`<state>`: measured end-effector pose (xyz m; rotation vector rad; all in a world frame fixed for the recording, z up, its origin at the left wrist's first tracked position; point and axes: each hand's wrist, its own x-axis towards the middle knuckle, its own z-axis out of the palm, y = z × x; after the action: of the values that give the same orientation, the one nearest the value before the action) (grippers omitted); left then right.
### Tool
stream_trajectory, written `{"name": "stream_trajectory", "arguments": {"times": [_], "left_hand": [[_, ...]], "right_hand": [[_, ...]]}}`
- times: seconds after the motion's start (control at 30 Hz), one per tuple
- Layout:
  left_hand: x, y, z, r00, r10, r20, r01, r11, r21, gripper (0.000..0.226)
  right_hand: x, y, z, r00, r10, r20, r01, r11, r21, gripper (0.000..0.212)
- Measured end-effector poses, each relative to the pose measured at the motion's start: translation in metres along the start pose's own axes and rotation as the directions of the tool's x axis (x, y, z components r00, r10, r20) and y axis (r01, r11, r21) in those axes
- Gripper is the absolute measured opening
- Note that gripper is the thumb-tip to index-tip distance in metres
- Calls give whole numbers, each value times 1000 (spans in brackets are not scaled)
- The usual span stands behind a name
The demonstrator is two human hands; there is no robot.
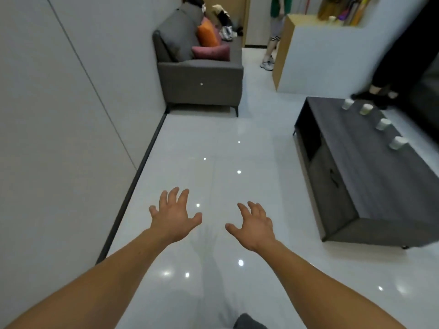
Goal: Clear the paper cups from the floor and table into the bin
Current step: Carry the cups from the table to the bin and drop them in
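- Spreading wide, fingers (172, 194) of left hand (174, 216) splayed, gripping nothing; fingers (254, 207) of right hand (253, 225) likewise splayed and empty; both palms turned down, held side by side above glossy white floor (213, 143), near centre
- Standing upright in a spaced row along right side of dark grey table (351, 167), at right: four paper cups (383, 124); well apart from both hands
- Sitting far along left wall: grey sofa (199, 81) with orange cushion (207, 34) and pink cushion (211, 52)
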<state>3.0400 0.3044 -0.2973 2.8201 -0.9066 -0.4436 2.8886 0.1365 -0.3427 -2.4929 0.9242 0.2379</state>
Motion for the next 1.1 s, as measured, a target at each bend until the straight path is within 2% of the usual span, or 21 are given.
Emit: {"name": "stream_trajectory", "arguments": {"times": [0.17, 0.3, 0.6, 0.77, 1.1], "left_hand": [[58, 100, 10, 987, 159, 25, -160, 986, 39, 83], [110, 159, 19, 963, 259, 78, -262, 964, 36, 82], [277, 271, 22, 900, 418, 125, -421, 907, 1, 82], [364, 337, 1, 834, 536, 128, -541, 841, 0, 80], [513, 463, 2, 771, 609, 188, -628, 776, 60, 79]], "right_hand": [[24, 80, -53, 985, 147, -87, -143, 988, 55, 82], [51, 127, -75, 962, 255, -103, -246, 965, 89, 83], [163, 199, -144, 884, 444, -148, -431, 895, 117, 84], [228, 223, -180, 838, 517, -172, -498, 855, 145, 84], [357, 317, -248, 785, 609, -115, -579, 786, 216, 86]]}}
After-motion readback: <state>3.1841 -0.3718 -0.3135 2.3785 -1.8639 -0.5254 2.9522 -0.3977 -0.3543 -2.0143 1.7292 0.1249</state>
